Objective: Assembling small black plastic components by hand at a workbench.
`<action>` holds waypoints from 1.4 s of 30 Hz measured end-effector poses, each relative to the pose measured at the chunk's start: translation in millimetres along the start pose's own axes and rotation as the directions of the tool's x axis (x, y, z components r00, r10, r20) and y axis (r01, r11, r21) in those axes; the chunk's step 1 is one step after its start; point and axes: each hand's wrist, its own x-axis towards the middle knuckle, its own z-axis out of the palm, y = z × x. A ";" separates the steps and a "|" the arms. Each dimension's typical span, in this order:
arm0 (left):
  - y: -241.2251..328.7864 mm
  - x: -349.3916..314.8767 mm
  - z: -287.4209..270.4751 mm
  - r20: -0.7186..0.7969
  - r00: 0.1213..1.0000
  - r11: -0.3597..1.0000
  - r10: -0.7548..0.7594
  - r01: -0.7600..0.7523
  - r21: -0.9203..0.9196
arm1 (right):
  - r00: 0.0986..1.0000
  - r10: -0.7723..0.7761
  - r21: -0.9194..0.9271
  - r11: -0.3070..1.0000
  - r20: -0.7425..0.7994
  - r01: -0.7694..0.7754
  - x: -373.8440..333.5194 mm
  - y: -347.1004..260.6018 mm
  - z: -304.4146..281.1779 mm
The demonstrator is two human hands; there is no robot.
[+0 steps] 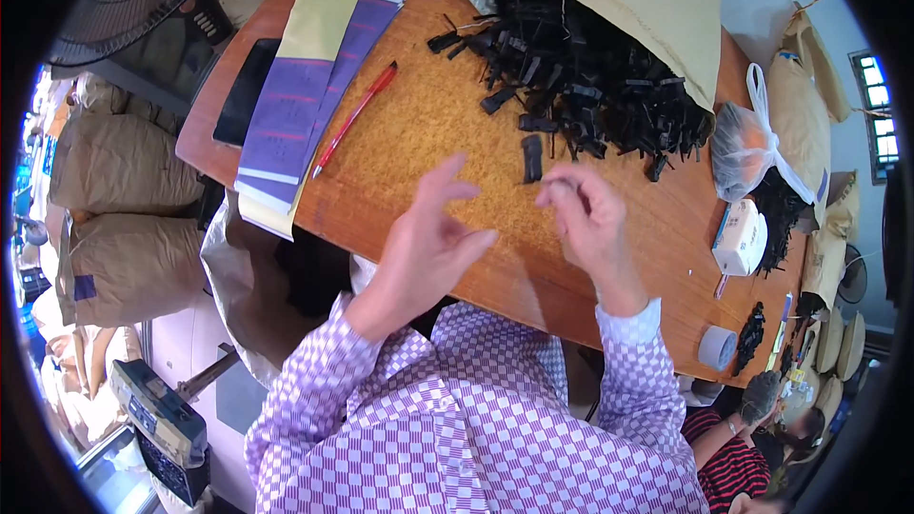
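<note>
My left hand [424,252] hovers over the near part of the wooden table, its thumb and fingers spread apart with nothing between them. Across from it, my right hand [592,224] has its fingers curled and the thumb drawn in toward the index finger. Just beyond those fingertips is a small black plastic piece [532,159]; I cannot tell whether they touch it. Anything inside the pinch is too small or hidden to make out. Farther off, a heap of similar black plastic pieces [595,86] spills from the mouth of a large paper sack [647,0].
Purple and yellow printed slips [295,105] lie at the left beside a red pen [357,119] and a dark flat object [248,90]. Along the right are a knotted plastic bag [743,148], a white box [738,238] and a tape roll [717,347]. Another person's gloved hand [760,398] shows lower right.
</note>
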 end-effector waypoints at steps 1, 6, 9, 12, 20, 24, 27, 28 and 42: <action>-0.6 8.2 5.9 -0.005 1.000 1.000 -0.004 0.004 -0.002 | 0.990 -0.124 -0.127 0.983 0.071 0.132 -11.3 -1.5 2.1; -38.8 9.6 24.3 0.349 0.937 0.973 -0.023 0.102 -0.208 | 0.937 -0.283 -0.161 0.934 0.206 0.318 -42.6 -2.5 16.4; -34.5 -2.7 28.1 0.270 0.962 0.999 -0.042 0.036 0.027 | 0.973 -0.141 -0.141 0.976 0.181 0.168 -52.9 11.0 18.7; -36.6 -9.1 32.0 0.216 0.976 0.992 0.037 -0.062 0.110 | 0.988 0.129 0.098 0.986 0.089 -0.138 -62.7 14.3 29.6; -35.8 -12.4 33.0 0.162 0.985 0.986 -0.061 0.084 -0.141 | 0.990 0.102 0.032 0.994 0.097 -0.106 -67.6 17.7 33.5; -35.4 -12.0 32.0 0.152 0.988 0.999 -0.013 0.017 -0.030 | 0.996 0.037 -0.051 0.998 0.081 -0.033 -67.4 17.3 39.2; -30.2 -11.5 31.2 0.142 0.990 0.992 -0.014 -0.004 0.126 | 0.994 0.011 -0.086 0.996 0.105 -0.002 -64.9 15.4 40.7; -29.6 -11.0 31.7 0.146 0.989 0.991 -0.017 -0.003 0.131 | 0.995 0.013 -0.081 0.997 0.101 -0.005 -64.5 15.9 40.5; -36.9 -8.5 56.0 0.129 0.961 0.850 0.243 -0.275 0.449 | 0.998 -0.017 -0.123 0.992 -0.058 0.010 -71.0 41.1 37.9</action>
